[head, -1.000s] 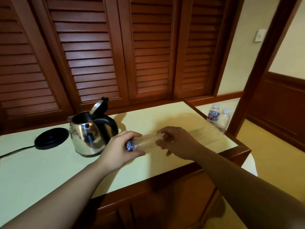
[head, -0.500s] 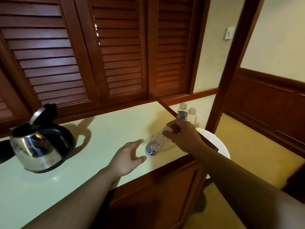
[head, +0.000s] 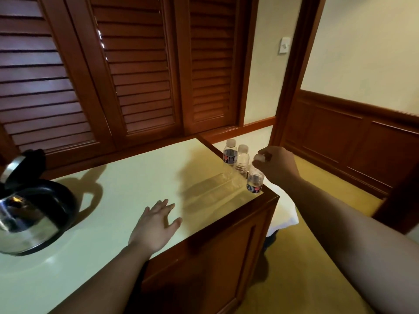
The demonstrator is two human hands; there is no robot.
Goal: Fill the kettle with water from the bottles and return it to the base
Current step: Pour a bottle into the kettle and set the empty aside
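Observation:
The steel kettle (head: pixel 29 214) stands at the left edge of the view on the pale counter (head: pixel 127 189), its lid tipped up; its base is out of view. My right hand (head: pixel 275 165) pinches the capped top of a clear plastic bottle (head: pixel 255 183), which stands upright at the counter's far right corner. Two more bottles (head: pixel 237 158) stand just behind it. My left hand (head: pixel 156 223) hovers flat over the counter near its front edge, fingers spread, holding nothing.
Dark louvred wooden doors (head: pixel 127 71) rise behind the counter. The counter ends in a wooden edge (head: pixel 229 220) with a cabinet below. To the right lie yellow floor (head: pixel 317 223), something white beside the cabinet and a wood-panelled wall.
My left hand let go of the bottle and dropped toward the counter. My right hand carried the bottle right and stood it upright at the corner. The view swung right, so the base left the frame.

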